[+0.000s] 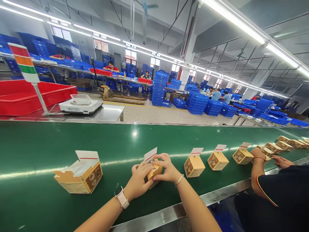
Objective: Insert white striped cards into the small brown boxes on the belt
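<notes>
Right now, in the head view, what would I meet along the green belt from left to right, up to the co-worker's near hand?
Open box, left hand, right hand, first flat-topped box, second flat-topped box, third flat-topped box, co-worker's near hand. The held box overlaps both hands, so it is left out.

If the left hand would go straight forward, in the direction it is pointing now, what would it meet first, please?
The left hand would first meet the small box at its fingers, then probably the right hand, though depth is unclear.
</notes>
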Demonstrator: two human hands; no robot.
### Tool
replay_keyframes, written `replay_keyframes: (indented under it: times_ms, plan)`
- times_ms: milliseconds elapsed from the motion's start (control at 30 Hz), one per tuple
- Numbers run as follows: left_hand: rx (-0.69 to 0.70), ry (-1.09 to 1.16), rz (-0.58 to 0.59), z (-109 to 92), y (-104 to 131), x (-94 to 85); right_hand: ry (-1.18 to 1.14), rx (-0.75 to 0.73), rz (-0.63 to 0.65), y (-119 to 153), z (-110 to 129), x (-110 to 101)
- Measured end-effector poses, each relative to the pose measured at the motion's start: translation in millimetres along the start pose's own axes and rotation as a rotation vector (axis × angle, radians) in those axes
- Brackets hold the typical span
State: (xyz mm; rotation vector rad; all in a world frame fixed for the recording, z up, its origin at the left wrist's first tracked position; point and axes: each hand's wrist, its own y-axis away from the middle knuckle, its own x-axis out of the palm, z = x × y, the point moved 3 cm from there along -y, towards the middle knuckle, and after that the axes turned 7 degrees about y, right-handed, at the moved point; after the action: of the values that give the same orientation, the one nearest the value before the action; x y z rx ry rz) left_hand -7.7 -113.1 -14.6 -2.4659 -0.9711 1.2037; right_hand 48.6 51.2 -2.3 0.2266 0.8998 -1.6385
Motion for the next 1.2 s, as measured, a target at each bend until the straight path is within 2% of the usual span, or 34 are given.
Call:
replay_keyframes:
  times_ms: [100, 200, 333, 567, 700, 800, 933, 1033, 1133, 1200]
  plan:
    - [0.04, 0.029, -0.001, 2, -9, 7.5, 0.043, 0.055, -0.024, 10, 1, -9]
    - [0.047, 0.06, -0.109, 9, -12, 22.6, -0.006, 0.129, -0.114, 21, 1, -7]
    - [0.045, 0.107, -0.235, 17, -7, 38.6, -0.135, 0.239, -0.24, 33, 3, 7]
    - [0.02, 0.292, -0.22, 9, -12, 43.4, -0.284, 0.405, -0.455, 39, 1, 9]
    - [-0.143, 0.474, -0.349, 7, -21, 48.4, -0.335, 0.571, -0.598, 42, -9, 7]
    - [-0.337, 0.598, -0.405, 6, -26, 53.3, -0.418, 0.7, -0.629, 47, -17, 4]
    - [-0.644, 0.826, -0.266, 4, -37, 66.9, -0.487, 0.804, -0.603, 48, -26, -6]
    - [-0.803, 0.967, -0.123, 0, -53, 80.3, -0.503, 0.84, -0.548, 43, -33, -12]
    - [-0.849, 1.019, -0.084, -6, -66, 88.1, -0.479, 0.839, -0.538, 41, -39, -17]
    - [-0.816, 1.008, -0.125, -11, -66, 85.7, -0.427, 0.813, -0.603, 46, -38, -20]
